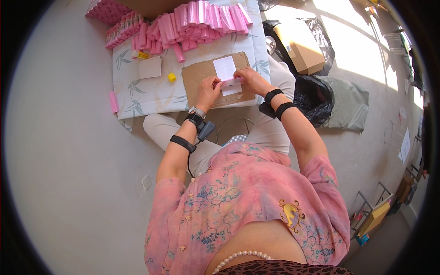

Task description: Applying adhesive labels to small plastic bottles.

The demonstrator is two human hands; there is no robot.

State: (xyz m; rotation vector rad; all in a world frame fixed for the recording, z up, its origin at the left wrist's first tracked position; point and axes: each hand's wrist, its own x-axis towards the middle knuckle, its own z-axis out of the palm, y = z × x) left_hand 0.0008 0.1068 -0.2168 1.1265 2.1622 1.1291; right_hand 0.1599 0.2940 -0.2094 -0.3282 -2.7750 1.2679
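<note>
A small pink roll (232,83) of what looks like plastic bags lies across a white paper sheet (224,66), which rests on a brown cardboard piece (195,75). At the roll's left end, my left hand (209,92) pinches with thumb and fingertips. My right hand (252,81) grips the other end with its fingers bent. Part of the roll's pink surface is covered by a pale strip. Left of the cardboard sits a yellow cap (172,77). A stack of white paper (150,67) and a yellow-and-white glue stick (140,54) are farther left.
Many pink rolls (197,23) are heaped along the table's far side, beside wrapped bundles (124,30). One roll (114,101) lies at the left edge of the patterned tablecloth (137,91). On the floor at right are black plastic bags (314,98) and a cardboard box (300,50).
</note>
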